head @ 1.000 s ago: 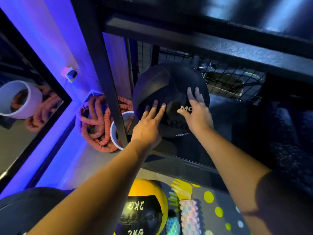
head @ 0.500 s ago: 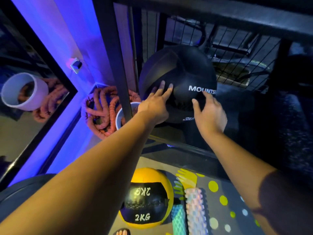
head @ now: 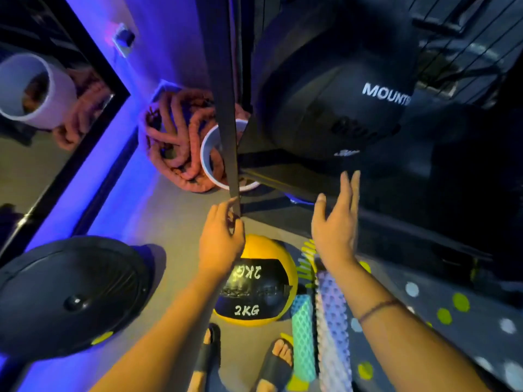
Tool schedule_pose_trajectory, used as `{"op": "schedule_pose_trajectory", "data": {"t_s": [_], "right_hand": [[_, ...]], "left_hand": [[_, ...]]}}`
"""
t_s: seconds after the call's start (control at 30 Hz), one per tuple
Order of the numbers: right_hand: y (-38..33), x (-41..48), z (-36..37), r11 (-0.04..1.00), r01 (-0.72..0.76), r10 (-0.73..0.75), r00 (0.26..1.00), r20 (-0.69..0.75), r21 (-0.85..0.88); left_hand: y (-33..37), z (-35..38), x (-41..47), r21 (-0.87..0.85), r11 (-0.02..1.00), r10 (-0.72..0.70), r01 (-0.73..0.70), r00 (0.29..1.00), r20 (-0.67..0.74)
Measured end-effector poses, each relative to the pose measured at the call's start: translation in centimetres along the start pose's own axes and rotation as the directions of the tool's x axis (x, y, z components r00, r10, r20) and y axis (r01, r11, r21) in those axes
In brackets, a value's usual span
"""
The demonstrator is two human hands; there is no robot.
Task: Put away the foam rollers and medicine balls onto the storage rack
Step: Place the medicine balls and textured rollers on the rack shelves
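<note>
The black medicine ball (head: pixel 325 89) sits on the rack shelf (head: pixel 297 183), apart from both empty hands: right hand (head: pixel 334 230) fingers straight, left hand (head: pixel 220 241) fingers loosely curled.

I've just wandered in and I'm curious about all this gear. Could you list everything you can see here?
black medicine ball: one, black, on the storage rack's shelf
storage rack: one, black metal, straight ahead
yellow medicine ball: one, yellow with a black band marked 2KG, on the floor
teal foam roller: one, teal, on the floor to the right of the yellow ball
pale foam roller: one, pale and knobbly, beside the teal one
rope: one coil, orange-pink, on the floor to the left of the rack
tub: one, white, by the rope
domed disc: one, black, lower left
mirror: one, black-framed, on the left
mat: one, grey with dots, on the right
feet: two, in black sandals, at the bottom
left hand: fingers relaxed, empty
right hand: fingers straight, empty
</note>
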State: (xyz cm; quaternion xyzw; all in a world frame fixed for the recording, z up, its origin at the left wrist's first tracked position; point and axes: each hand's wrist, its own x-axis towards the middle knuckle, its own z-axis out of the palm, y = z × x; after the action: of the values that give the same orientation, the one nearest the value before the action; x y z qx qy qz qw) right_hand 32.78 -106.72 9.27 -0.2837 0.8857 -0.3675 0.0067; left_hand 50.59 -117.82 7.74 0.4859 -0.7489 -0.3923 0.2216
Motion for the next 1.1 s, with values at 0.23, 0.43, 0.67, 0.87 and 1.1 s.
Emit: {"op": "schedule_pose_trajectory", "data": {"t_s": [0.23,0.43,0.67,0.87,1.1], "right_hand": [[9.4,-14.1,9.2,0.893,-0.411,0.448,0.771,0.453,-0.183],[18.9,-15.5,20.3,0.636,-0.753,0.737,0.53,0.419,-0.167],[28.1,-16.0,26.1,0.426,-0.905,0.68,0.32,0.659,-0.001],[28.1,-18.9,22.9,0.245,-0.948,0.736,0.319,0.598,0.204],[13.2,-17.8,6.5,0.358,-0.906,0.739,0.422,0.525,0.224]], "left_hand": [[-16.7,3.3,-6.5,0.073,0.889,-0.447,0.451,0.826,0.344],[-27.6,9.0,-4.1,-0.016,0.747,-0.609,0.665,0.692,0.387],[-37.3,14.4,-3.2,-0.292,0.51,-0.642,0.809,0.584,0.497],[-32.4,11.5,-4.8,-0.304,0.564,-0.609,0.768,0.635,0.475],[-18.0,1.9,-4.3,-0.243,0.659,-0.501,0.711,0.657,0.563]]}}
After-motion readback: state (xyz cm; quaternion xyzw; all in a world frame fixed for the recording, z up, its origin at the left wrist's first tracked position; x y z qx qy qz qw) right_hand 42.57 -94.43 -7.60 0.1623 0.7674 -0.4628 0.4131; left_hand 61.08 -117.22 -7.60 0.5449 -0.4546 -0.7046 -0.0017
